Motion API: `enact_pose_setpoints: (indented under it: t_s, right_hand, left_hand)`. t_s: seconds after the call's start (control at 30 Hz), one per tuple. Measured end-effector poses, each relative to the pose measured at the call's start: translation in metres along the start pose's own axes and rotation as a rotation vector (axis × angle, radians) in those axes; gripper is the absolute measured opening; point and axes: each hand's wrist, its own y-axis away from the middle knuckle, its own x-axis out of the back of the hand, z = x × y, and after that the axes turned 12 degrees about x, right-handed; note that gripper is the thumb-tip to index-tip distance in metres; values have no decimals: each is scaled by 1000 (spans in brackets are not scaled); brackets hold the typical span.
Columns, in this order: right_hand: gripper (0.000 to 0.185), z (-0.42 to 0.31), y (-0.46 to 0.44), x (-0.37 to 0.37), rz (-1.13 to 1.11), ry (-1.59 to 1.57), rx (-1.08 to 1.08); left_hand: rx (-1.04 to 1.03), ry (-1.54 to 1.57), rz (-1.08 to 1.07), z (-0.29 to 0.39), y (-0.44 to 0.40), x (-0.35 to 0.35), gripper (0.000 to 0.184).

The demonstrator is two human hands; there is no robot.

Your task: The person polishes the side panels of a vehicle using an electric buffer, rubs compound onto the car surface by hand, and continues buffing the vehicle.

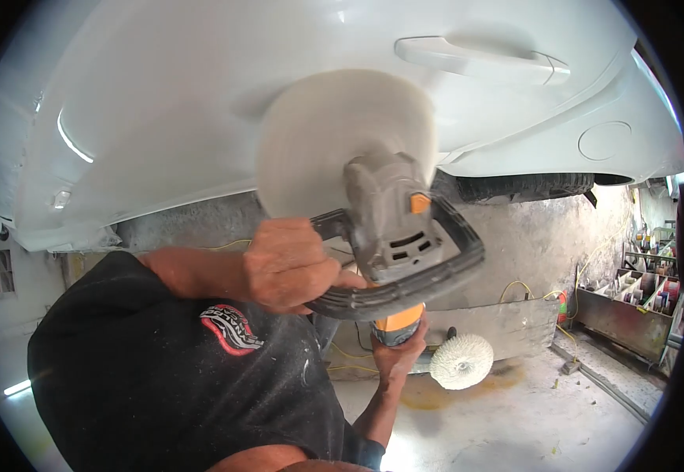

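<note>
A rotary polisher (393, 212) with a grey head and an orange-and-black body is pressed up to a pale car door (169, 102). Its round white pad (318, 130) is blurred, as if spinning, and lies over the door panel. My left hand (287, 263) is closed around the side of the black loop handle (436, 295). Lower down, my right hand (401, 350) wraps around the orange-and-black body; some of its fingers are hidden behind the tool.
Above the polisher sits a door handle (479, 61); a tyre (523, 187) shows at right. A white wool pad (461, 362) rests lower down, near a grey panel (491, 334). Yellow cords (350, 367) trail across the floor. Shelving with supplies (629, 303) stands far right.
</note>
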Motion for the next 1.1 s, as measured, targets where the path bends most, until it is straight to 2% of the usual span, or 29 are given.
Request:
enact_pose_setpoints:
  t_s: [0.1,0.23,0.33,0.43,0.53,0.63,0.73,0.87,0.97,1.07,1.1]
  right_hand:
    - [91,10,-2,-1,-64,-13,27]
    - [92,23,-10,14,1,19,36]
    - [92,25,-19,32,69,46,3]
    - [96,38,-43,57,137,48,25]
    - [96,58,-65,75,190,37,79]
    - [97,61,-85,87,241,61,87]
    - [85,63,-100,94,311,-25,43]
    - [82,67,-115,101,348,2,81]
    - [81,64,-119,98,352,-19,47]
    - [85,70,-111,86,293,-86,17]
    - [88,78,-106,78,279,-42,100]
  left_hand:
    - [34,-24,-93,1,6,0,27]
    - [25,60,-145,-4,-10,-21,27]
    - [-13,-53,-128,-5,-38,-51,26]
    - [-89,17,29,-16,-60,-97,26]
    - [-145,22,-35,-27,-78,-120,43]
    - [-197,60,-27,-33,-98,-143,44]
    - [-230,78,-25,-36,-115,-160,44]
    - [-273,96,0,-35,-138,-174,43]
    - [-241,83,-61,-34,-141,-169,43]
    - [-240,74,-8,-36,-126,-164,31]
    - [-258,40,-40,-38,-114,-155,35]
